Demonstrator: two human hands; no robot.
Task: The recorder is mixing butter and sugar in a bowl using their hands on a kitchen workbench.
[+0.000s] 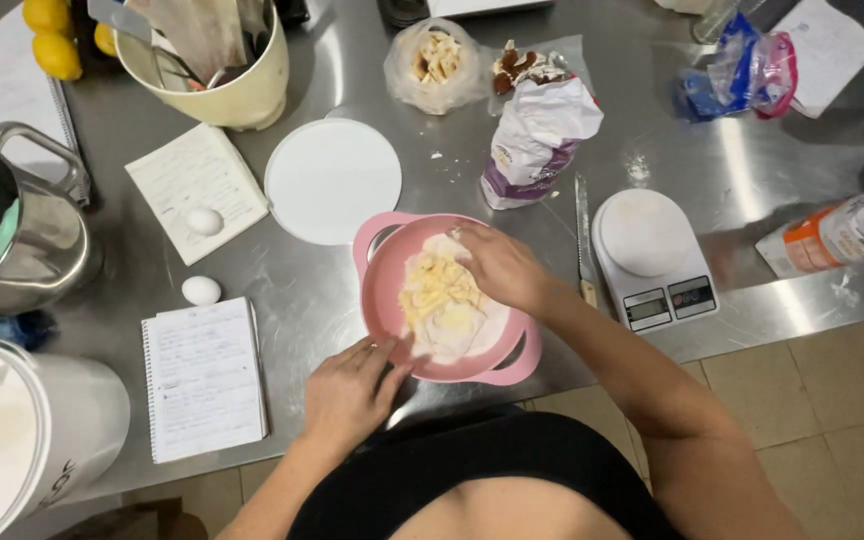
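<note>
We see one round pink plastic bowl with two handles (384,300) standing near the front edge of the steel worktop (732,170), holding white flour and pale yellow butter pieces (442,300). Our right hand (500,268) lies inside the bowl on the mixture, its fingers curled loosely down into the butter; whether they pinch any of it we cannot tell. Our left hand (347,392) rests against the bowl's near rim, fingers spread and the thumb touching the pink edge, steadying rather than gripping it.

We count two white eggs: one (203,221) lying on a loose handwritten sheet (177,170), the other (201,290) on the bare steel just below it. One spiral notebook (204,378) lies open to the left of the bowl. One flat white round lid (332,180) sits just behind the bowl, and one crumpled white and purple paper flour bag (537,135) stands to its right. One knife (582,235) lies between the bowl and one white digital kitchen scale (652,258). Three yellow lemons (52,40) are piled in the far left corner, beside one cream utensil crock (242,85).
</note>
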